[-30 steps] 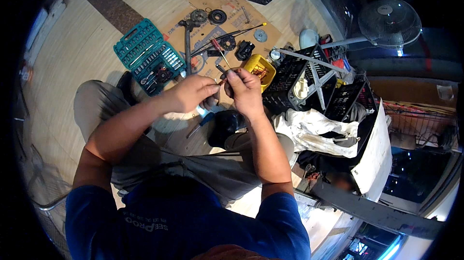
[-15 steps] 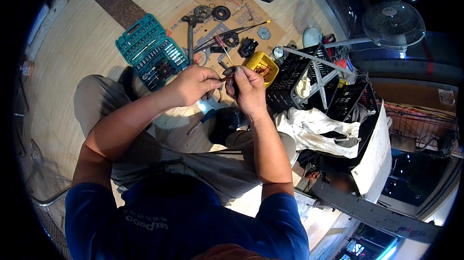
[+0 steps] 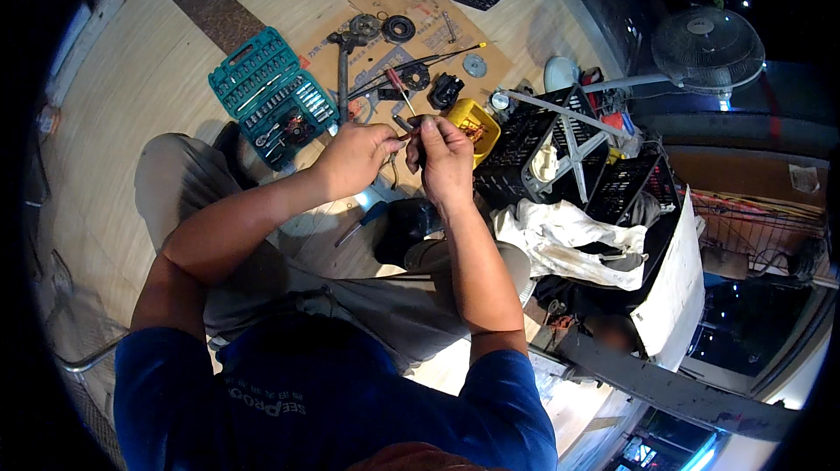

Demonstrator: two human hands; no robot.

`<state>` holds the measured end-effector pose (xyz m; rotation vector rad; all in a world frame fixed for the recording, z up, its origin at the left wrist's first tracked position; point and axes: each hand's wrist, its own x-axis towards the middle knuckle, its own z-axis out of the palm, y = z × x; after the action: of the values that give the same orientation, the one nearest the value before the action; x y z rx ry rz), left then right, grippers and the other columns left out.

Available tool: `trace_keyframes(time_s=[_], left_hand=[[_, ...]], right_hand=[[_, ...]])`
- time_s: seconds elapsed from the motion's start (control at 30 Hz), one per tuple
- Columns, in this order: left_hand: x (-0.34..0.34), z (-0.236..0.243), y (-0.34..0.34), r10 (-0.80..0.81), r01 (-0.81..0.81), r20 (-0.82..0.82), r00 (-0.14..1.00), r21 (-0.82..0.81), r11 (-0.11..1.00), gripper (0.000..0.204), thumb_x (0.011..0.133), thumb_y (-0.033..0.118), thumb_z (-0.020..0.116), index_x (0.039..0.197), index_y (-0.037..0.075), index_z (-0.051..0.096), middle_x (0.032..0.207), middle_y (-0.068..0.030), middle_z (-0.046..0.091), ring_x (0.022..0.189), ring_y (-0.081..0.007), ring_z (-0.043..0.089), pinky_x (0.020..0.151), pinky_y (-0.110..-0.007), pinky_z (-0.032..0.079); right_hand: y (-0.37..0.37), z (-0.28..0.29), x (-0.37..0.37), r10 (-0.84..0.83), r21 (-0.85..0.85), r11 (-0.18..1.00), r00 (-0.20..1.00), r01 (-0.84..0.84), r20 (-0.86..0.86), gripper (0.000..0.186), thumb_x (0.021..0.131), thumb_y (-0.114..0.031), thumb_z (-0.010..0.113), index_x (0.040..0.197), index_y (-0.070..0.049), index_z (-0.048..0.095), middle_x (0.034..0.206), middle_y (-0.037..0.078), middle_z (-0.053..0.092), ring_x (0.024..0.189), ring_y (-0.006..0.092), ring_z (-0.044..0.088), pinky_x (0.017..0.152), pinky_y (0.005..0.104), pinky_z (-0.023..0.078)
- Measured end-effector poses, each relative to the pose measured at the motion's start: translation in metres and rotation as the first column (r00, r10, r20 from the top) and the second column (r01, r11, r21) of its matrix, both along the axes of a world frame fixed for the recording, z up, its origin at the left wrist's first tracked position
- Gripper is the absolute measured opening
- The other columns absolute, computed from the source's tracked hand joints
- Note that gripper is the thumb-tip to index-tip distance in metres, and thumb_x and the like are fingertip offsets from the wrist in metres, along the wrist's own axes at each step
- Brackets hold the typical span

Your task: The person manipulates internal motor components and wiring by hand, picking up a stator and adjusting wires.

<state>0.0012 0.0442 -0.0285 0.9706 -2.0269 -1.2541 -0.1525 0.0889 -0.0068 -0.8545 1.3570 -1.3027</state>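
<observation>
Above the cardboard, both hands meet in front of me around a small dark part (image 3: pixel 409 137). It is mostly covered by fingers, and its kind cannot be made out. My left hand (image 3: pixel 354 158) pinches its near-left side between thumb and fingertips. Closed around the other side, my right hand (image 3: pixel 444 160) has its thumb on top. A thin curved dark strip (image 3: pixel 393 176) hangs below the left fingertips. Just beyond the hands lie a screwdriver (image 3: pixel 398 86) with a red and clear handle and a yellow container (image 3: pixel 491 131) of copper-coloured pieces.
An open teal socket set (image 3: pixel 254 58) and a hammer (image 3: pixel 344 77) lie at left. Cardboard (image 3: pixel 376 3) holds round dark parts (image 3: pixel 399 29), a metal disc (image 3: pixel 474 66) and a black housing (image 3: pixel 447 91). Black crates (image 3: pixel 516 169), a white cloth (image 3: pixel 569 239) and a fan (image 3: pixel 707 46) stand right.
The dark part has turned in my fingers, and its round face shows less now. My right hand has shifted slightly left. The whole view has moved a little.
</observation>
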Motion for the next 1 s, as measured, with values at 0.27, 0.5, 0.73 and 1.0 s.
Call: trace_keyframes(time_s=[0.27, 0.5, 0.73, 1.0], left_hand=[[0.008, -0.002, 0.001, -0.004, 0.039, 0.110, 0.994, -0.321, 0.946, 0.009, 0.086, 0.008, 0.059, 0.085, 0.000, 0.055, 0.077, -0.0183, 0.058, 0.076, -0.0374, 0.061, 0.065, -0.045, 0.048], [0.010, -0.001, -0.005, -0.006, 0.024, 0.038, 0.999, -0.506, 0.862, 0.009, 0.083, 0.010, 0.059, 0.081, 0.001, 0.055, 0.073, -0.0177, 0.059, 0.071, -0.0370, 0.060, 0.066, -0.044, 0.049], [0.005, -0.006, -0.007, -0.016, 0.037, 0.082, 0.997, -0.264, 0.964, 0.014, 0.085, 0.011, 0.059, 0.087, -0.003, 0.057, 0.078, -0.0207, 0.061, 0.072, -0.0384, 0.061, 0.065, -0.041, 0.048], [0.013, -0.014, -0.022, -0.272, 0.407, -0.307, 0.912, 0.763, 0.502, 0.026, 0.098, 0.022, 0.048, 0.103, -0.002, 0.060, 0.089, -0.0125, 0.067, 0.075, -0.0198, 0.066, 0.069, -0.032, 0.054]], right_hand=[[0.001, 0.006, -0.009, -0.022, 0.161, 0.986, 0.995, 0.037, -0.093, 0.030, 0.097, -0.028, 0.055, 0.082, -0.002, 0.059, 0.059, 0.000, 0.050, 0.046, 0.0081, 0.043, 0.042, 0.0226, 0.034], [0.001, 0.011, -0.020, 0.065, 0.259, 0.966, 0.986, -0.023, -0.154, 0.029, 0.095, -0.024, 0.058, 0.078, -0.002, 0.062, 0.057, -0.005, 0.047, 0.049, 0.0036, 0.039, 0.044, 0.0222, 0.030], [-0.001, 0.000, -0.012, -0.125, -0.216, 0.975, 0.689, -0.047, -0.714, 0.022, 0.090, -0.015, 0.063, 0.077, 0.002, 0.063, 0.055, 0.007, 0.052, 0.049, 0.0140, 0.048, 0.048, 0.0299, 0.039], [-0.004, 0.010, -0.029, 0.222, 0.081, 0.970, 0.711, -0.227, -0.667, 0.027, 0.089, -0.019, 0.065, 0.075, 0.002, 0.058, 0.058, 0.017, 0.048, 0.052, 0.0191, 0.043, 0.051, 0.0342, 0.040]])
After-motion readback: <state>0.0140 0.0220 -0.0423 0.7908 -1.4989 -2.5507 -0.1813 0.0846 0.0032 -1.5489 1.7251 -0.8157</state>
